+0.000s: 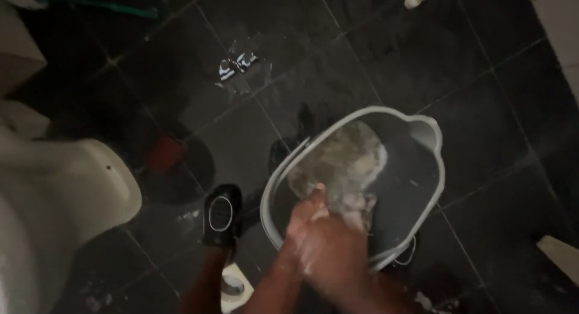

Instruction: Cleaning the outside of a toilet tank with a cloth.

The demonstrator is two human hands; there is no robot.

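Grey bucket [422,187] on wet black floor tiles [338,54]; I see both hands, left hand [304,214] and right hand [332,247], clenched on soaked cloth [347,160] inside bucket. Risk: bucket tips, water spills; shoe [222,216] may slip on slick tiles.

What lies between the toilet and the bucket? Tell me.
In the head view, a black shoe stands on the dark wet tiled floor between the toilet and the grey bucket. A reddish thing lies further up; it is too dim to identify.
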